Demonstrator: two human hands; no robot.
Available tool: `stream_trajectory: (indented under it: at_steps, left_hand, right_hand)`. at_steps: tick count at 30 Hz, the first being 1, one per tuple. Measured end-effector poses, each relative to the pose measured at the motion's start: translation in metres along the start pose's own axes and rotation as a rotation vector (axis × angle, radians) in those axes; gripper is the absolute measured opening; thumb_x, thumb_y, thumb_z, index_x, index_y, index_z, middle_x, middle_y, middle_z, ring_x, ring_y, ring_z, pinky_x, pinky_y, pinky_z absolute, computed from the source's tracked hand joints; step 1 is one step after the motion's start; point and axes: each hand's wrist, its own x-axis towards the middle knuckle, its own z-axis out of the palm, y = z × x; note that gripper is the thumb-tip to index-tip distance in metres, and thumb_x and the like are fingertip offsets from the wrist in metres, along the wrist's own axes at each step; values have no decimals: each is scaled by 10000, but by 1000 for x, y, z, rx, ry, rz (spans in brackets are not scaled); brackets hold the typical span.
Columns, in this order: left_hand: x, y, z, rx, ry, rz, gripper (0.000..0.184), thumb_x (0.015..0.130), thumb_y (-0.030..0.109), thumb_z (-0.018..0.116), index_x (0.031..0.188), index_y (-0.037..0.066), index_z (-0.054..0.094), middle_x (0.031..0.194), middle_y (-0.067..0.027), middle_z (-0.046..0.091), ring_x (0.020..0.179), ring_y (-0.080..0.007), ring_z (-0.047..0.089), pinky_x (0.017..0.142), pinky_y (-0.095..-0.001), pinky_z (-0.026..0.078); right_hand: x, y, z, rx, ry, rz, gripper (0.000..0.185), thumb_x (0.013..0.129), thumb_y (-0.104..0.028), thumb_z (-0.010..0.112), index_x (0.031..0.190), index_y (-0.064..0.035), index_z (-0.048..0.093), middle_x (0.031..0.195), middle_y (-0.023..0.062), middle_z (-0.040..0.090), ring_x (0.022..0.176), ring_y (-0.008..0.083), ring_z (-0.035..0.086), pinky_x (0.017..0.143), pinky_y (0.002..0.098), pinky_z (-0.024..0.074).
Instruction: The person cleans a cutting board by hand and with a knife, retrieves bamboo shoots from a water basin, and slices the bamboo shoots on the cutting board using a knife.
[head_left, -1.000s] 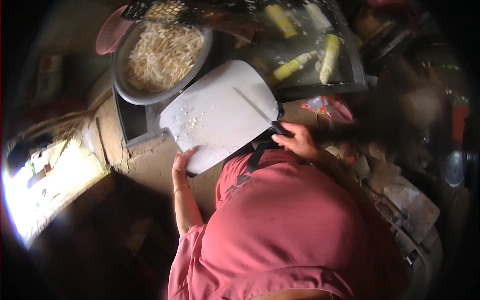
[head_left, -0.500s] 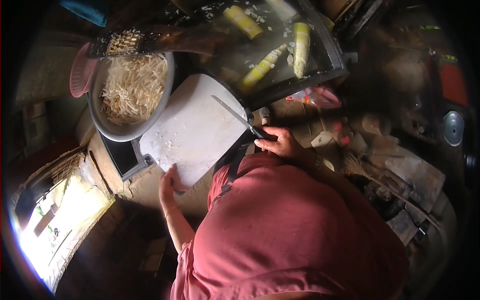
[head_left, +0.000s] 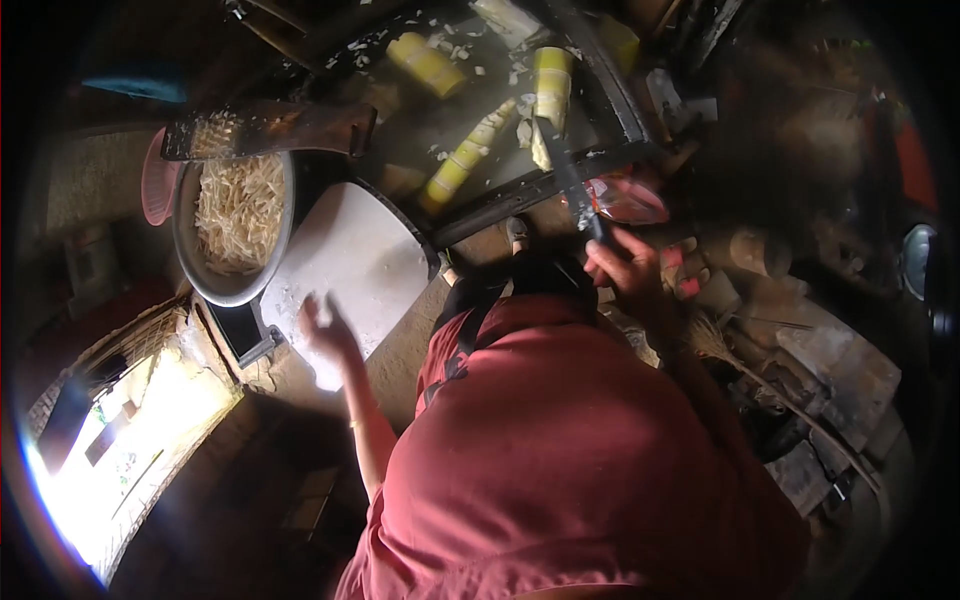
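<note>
My right hand (head_left: 622,262) is closed around the dark handle of a knife (head_left: 568,175); its blade points up and away, blurred, towards the yellow-green stalk pieces. My left hand (head_left: 328,328) hovers over or rests on the near left part of a white cutting board (head_left: 365,245), slightly smeared, with fingers apart and nothing in them. Left of the board stands a grey metal bowl (head_left: 283,225) of pale shredded strips (head_left: 240,210). A wooden grater-like board (head_left: 285,130) with a perforated section lies across its far rim.
Several yellow-green stalk pieces (head_left: 470,155) and white scraps lie in a dark-framed tray (head_left: 520,187) ahead. A pink basket (head_left: 158,185) sits behind the bowl. Right of me are a red plastic bag (head_left: 630,198), a twig broom (head_left: 712,342) and stone blocks (head_left: 840,355).
The knife has swung away from the cutting board to the right, its blade now pointing forward. My left hand has left the board's edge and moved up over its surface.
</note>
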Motion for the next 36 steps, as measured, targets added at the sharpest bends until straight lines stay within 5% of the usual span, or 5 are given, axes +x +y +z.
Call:
stream_trajectory:
  at_steps: [5, 6, 13, 22, 36]
  left_hand:
    - [-26, 179, 112, -715, -812, -193, 194, 847, 91, 657, 1023, 11, 669, 897, -86, 710, 788, -163, 675, 723, -315, 536]
    - [-36, 205, 131, -714, -698, 336, 232, 827, 176, 672, 991, 12, 656, 845, -114, 695, 746, -228, 669, 686, -353, 532]
    - [-63, 253, 334, -287, -774, 120, 335, 815, 269, 724, 987, -15, 686, 794, -156, 683, 754, -248, 670, 707, -371, 554]
    - [-40, 269, 280, -1390, -1292, -799, 218, 865, 12, 596, 1080, -20, 610, 933, -99, 639, 852, -259, 649, 755, -402, 549]
    - [-17, 265, 169, -1915, -1598, -663, 234, 890, -16, 558, 1119, 11, 602, 929, -131, 639, 872, -256, 630, 837, -408, 539]
  right_hand:
    - [-6, 6, -44, -14, 164, -3, 221, 931, -248, 659, 972, -32, 673, 740, 18, 661, 603, 76, 586, 585, 248, 477]
    - [-8, 7, -50, -12, 160, -3, 221, 931, -248, 659, 972, -32, 673, 740, 18, 661, 603, 76, 586, 585, 248, 477]
    - [-30, 40, -69, 67, 250, 160, 382, 924, -168, 640, 1274, -14, 623, 753, 41, 696, 549, 69, 609, 509, 213, 473]
    - [-30, 46, -69, 83, 218, 171, 372, 936, -177, 643, 1264, -5, 605, 779, 39, 676, 575, 71, 608, 528, 223, 471]
    - [11, -9, -41, -106, 101, -32, 230, 939, -208, 649, 1041, -3, 664, 716, 29, 647, 577, 91, 575, 566, 237, 460]
